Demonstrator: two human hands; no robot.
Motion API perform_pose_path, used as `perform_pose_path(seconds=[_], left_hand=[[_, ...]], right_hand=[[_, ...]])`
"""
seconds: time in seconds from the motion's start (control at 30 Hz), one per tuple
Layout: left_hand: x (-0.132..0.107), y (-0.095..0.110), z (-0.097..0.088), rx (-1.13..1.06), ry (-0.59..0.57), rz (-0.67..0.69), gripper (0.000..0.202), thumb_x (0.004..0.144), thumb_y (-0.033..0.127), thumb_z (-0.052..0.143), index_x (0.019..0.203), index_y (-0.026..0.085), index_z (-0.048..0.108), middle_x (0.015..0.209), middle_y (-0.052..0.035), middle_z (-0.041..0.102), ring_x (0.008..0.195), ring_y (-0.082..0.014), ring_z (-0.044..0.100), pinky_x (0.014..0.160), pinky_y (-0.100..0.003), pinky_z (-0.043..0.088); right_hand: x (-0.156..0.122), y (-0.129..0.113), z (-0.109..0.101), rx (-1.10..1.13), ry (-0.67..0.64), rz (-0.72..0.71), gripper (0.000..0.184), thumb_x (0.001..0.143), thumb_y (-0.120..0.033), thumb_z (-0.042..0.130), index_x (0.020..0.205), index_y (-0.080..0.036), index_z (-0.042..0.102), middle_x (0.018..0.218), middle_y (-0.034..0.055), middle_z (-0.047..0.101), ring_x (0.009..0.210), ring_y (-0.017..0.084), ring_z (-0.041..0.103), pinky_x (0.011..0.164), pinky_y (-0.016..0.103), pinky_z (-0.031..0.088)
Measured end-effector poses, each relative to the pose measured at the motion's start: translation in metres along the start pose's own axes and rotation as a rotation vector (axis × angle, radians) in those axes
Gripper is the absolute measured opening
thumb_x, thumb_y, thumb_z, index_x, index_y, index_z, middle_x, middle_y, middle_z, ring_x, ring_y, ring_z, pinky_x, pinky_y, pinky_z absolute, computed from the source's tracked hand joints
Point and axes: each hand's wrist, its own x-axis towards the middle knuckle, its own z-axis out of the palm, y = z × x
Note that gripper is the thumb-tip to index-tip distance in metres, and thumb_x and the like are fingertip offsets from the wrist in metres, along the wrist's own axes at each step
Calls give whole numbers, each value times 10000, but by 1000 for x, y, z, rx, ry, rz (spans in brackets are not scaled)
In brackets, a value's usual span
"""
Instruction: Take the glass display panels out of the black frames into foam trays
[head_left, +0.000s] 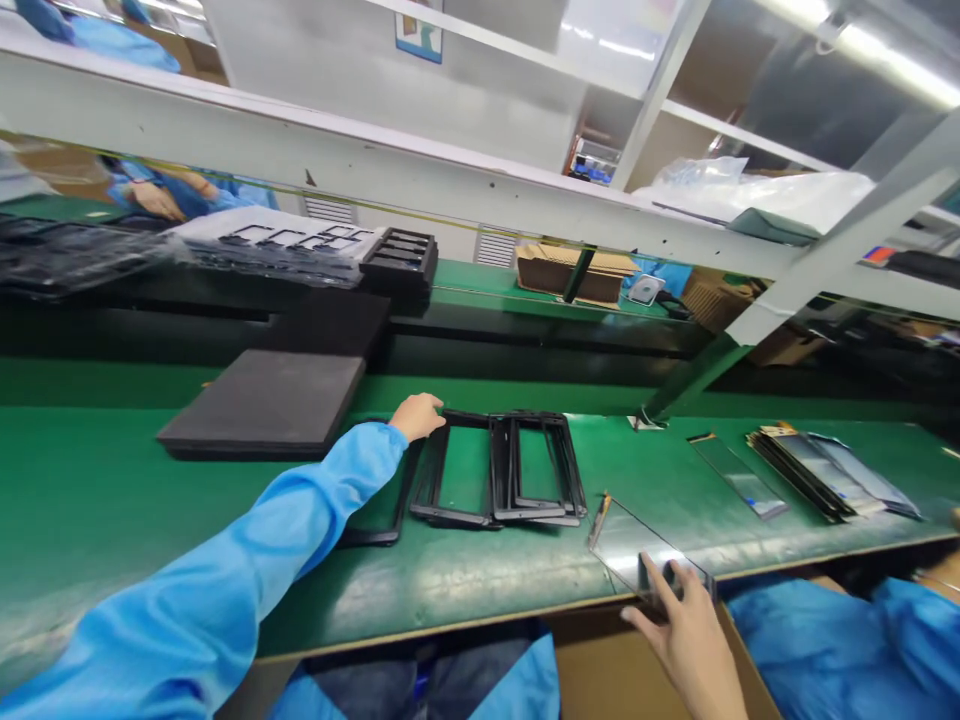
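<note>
My left hand [418, 416] is at the far edge of a row of thin black rectangular frames [504, 470], its fingers closed at the upper corner of one frame. Another black frame [390, 515] lies partly hidden under my blue left sleeve. Several frames overlap at the right of the row. Near the front edge of the bench, my right hand [691, 630] has its fingers spread over a clear glass panel [634, 535]. The panel lies aslant, with a small amber strip at its far left corner.
A dark flat slab [270, 400] lies left on the green bench [517, 580]. On the right are a single panel [739, 475] and a stack of panels [825, 475]. A slanted post [697, 385] rises behind. A person in blue sleeves [847, 640] sits at right.
</note>
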Motion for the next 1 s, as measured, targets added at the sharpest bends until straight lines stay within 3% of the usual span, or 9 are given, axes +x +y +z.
perform_pose_path(seconds=[0.1,0.17,0.3,0.37,0.43,0.57,0.77,0.87,1.0], left_hand=[[-2,-4,-7,-108,-27,-46,310,1025,339,704,1275,157,679,1188,-88,732,951,-218,740,815,-402,648],[-7,-6,-13,-206,-23,-54,286,1028,324,700,1259,155,680,1130,-74,737,881,-195,735,764,-370,646],[-32,-13,-34,-434,25,-23,367,931,262,771,1268,141,692,881,-14,704,751,-167,708,640,-288,627],[-52,-19,-48,-532,66,-4,493,826,284,828,1282,141,709,801,4,670,746,-174,704,608,-259,625],[-76,-26,-61,-602,107,6,583,761,354,862,1294,163,723,806,-1,677,766,-174,701,613,-241,631],[-130,-34,-72,-759,169,19,639,710,411,923,1301,241,751,883,-14,704,751,-157,681,580,-209,618],[-197,-11,-19,-936,-27,76,498,746,331,920,1226,248,818,872,-29,719,710,-177,708,584,-247,616],[-209,0,10,-992,-85,144,469,769,300,901,1226,221,830,841,-44,725,704,-173,684,599,-254,609],[-216,1,25,-1016,-96,180,445,819,302,877,1252,212,824,865,-72,756,730,-176,680,624,-253,607]], right_hand=[[-10,4,-11,-68,-56,-26,418,967,-496,502,1200,-371,827,1347,87,756,993,361,783,663,428,599],[-11,-4,-29,-93,-2,-1,376,981,-437,501,1159,-411,832,1306,32,786,814,300,795,554,373,546],[-4,-39,-69,2,268,154,429,943,-528,612,1301,-355,774,1030,87,819,821,345,781,694,450,576],[-1,-60,-79,211,327,323,668,864,-605,708,1455,-297,669,922,97,787,777,347,753,778,496,592],[-1,-83,-77,502,272,487,857,755,-621,827,1499,-251,619,891,78,764,789,320,734,791,473,611],[-9,-135,-51,1005,49,595,787,719,-491,938,1410,-227,669,882,18,707,677,185,649,550,280,546],[-30,-210,-21,1244,-62,603,681,754,-435,948,1369,-267,706,892,9,691,628,140,585,497,228,495],[-37,-230,-18,1249,-93,635,687,728,-418,967,1348,-257,720,914,21,700,627,137,581,502,232,503],[-40,-243,-14,1288,-97,634,646,725,-372,963,1318,-245,743,883,12,687,616,130,570,496,228,492]])
